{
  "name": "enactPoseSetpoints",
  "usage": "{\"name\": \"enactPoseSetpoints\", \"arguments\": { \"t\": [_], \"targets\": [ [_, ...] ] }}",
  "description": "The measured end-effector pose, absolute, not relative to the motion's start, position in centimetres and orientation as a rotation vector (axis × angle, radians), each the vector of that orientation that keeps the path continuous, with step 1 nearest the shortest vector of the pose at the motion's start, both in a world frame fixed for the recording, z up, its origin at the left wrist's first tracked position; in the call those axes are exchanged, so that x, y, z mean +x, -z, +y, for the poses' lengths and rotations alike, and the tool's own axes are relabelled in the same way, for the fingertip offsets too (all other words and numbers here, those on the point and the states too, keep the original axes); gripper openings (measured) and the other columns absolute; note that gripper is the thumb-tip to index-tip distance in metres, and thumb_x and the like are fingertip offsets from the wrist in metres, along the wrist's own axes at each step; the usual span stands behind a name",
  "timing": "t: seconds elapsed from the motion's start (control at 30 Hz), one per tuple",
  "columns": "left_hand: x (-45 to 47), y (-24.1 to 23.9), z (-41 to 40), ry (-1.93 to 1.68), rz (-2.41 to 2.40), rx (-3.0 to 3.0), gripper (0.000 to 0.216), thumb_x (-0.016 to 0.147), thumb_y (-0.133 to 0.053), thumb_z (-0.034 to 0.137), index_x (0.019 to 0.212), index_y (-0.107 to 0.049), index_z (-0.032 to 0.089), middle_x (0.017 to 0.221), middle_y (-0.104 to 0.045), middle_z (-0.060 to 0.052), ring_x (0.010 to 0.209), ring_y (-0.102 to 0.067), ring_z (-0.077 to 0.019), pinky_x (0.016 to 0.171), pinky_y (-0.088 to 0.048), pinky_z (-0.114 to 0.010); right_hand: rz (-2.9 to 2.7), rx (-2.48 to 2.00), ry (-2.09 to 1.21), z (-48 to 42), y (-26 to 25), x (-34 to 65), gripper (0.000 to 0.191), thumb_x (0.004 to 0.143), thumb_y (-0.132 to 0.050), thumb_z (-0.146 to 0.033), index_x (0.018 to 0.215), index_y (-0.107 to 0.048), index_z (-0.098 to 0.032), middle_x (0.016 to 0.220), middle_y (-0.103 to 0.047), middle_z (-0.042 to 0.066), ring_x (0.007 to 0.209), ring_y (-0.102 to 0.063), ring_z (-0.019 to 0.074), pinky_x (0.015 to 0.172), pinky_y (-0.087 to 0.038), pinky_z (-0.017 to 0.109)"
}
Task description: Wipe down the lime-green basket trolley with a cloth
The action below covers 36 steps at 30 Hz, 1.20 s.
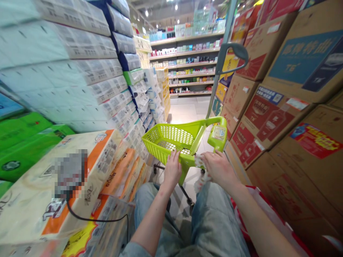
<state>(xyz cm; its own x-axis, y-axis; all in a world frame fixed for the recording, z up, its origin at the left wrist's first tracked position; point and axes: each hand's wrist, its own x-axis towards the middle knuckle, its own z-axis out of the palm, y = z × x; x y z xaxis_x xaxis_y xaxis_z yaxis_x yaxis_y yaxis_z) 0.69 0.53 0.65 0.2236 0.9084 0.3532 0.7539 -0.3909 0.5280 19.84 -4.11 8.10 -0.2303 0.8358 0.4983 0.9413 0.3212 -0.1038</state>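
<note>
A lime-green plastic shopping basket cart point(171, 141) stands in the aisle right in front of my knees, its basket empty. My left hand point(172, 170) grips the near rim of the basket, fingers curled over the edge. My right hand point(218, 167) is closed on a patterned white cloth point(200, 171) and presses it against the green frame below the handle post. The grey handle point(232, 53) rises on a pole at the upper right.
Stacked packs of tissue paper point(80, 82) wall the left side, with orange-and-cream packs point(88, 171) near my left knee. Brown cardboard cartons point(284, 107) pile up on the right. The tiled aisle floor point(187, 110) leads to shelves of goods point(187, 57) at the far end.
</note>
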Motion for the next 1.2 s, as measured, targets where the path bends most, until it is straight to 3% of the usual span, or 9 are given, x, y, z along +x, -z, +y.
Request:
{"name": "enactPoseSetpoints", "arguments": {
  "t": [0.2,0.37,0.6,0.87,1.0,1.2],
  "targets": [
    [2.1,-1.5,-0.2,-1.082,1.442,2.124,0.052,0.087,-0.032,0.013,0.138,-0.039,0.020,0.148,-0.033,-0.008,0.141,-0.021,-0.0213,0.115,-0.021,-0.046,-1.981,-1.313,0.341,-4.3,-5.7,17.6,0.018,0.092,-0.046,-0.024,0.099,-0.061,-0.018,0.102,-0.069,0.006,0.096,-0.062,0.0175,0.103,-0.035,0.039],
    [2.7,-2.1,-0.5,-1.203,1.253,2.170,0.039,0.091,-0.031,0.017,0.123,-0.053,0.021,0.132,-0.052,-0.008,0.140,-0.024,-0.0207,0.115,-0.016,-0.050,-2.080,-1.149,0.365,-3.1,-5.2,16.8,0.022,0.092,-0.046,-0.020,0.108,-0.061,-0.019,0.111,-0.068,0.007,0.102,-0.061,0.0175,0.100,-0.041,0.038],
    [2.0,-2.7,0.4,-1.160,1.231,2.221,0.033,0.094,-0.030,0.023,0.117,-0.054,0.020,0.124,-0.056,-0.008,0.136,-0.030,-0.0213,0.114,-0.021,-0.050,-2.090,-1.065,0.281,-2.2,-6.2,17.8,0.017,0.092,-0.045,-0.019,0.097,-0.062,-0.019,0.102,-0.071,0.005,0.098,-0.064,0.0151,0.109,-0.029,0.045],
    [2.0,-2.8,0.9,-1.181,1.213,2.168,0.034,0.096,-0.028,0.027,0.118,-0.053,0.019,0.124,-0.057,-0.007,0.130,-0.039,-0.0178,0.115,-0.022,-0.043,-1.991,-1.165,0.199,-0.9,-6.7,22.1,0.021,0.093,-0.042,-0.021,0.089,-0.062,-0.018,0.095,-0.072,0.005,0.100,-0.064,0.0162,0.107,-0.032,0.045],
    [1.5,-2.8,1.2,-1.207,1.227,2.132,0.033,0.096,-0.028,0.029,0.112,-0.055,0.020,0.120,-0.059,-0.007,0.130,-0.040,-0.0178,0.115,-0.020,-0.044,-1.953,-1.171,0.172,-0.4,-6.6,23.2,0.024,0.093,-0.040,-0.021,0.093,-0.063,-0.018,0.110,-0.069,0.007,0.120,-0.053,0.0204,0.107,-0.032,0.048],
    [0.8,-3.4,1.4,-1.214,1.269,2.029,0.033,0.096,-0.028,0.032,0.107,-0.056,0.020,0.120,-0.059,-0.008,0.135,-0.033,-0.0206,0.113,-0.022,-0.047,-2.004,-0.973,0.058,-2.3,-5.9,17.4,0.026,0.093,-0.041,-0.019,0.109,-0.061,-0.020,0.112,-0.067,0.007,0.114,-0.057,0.0166,0.107,-0.036,0.044]
  ]
}}
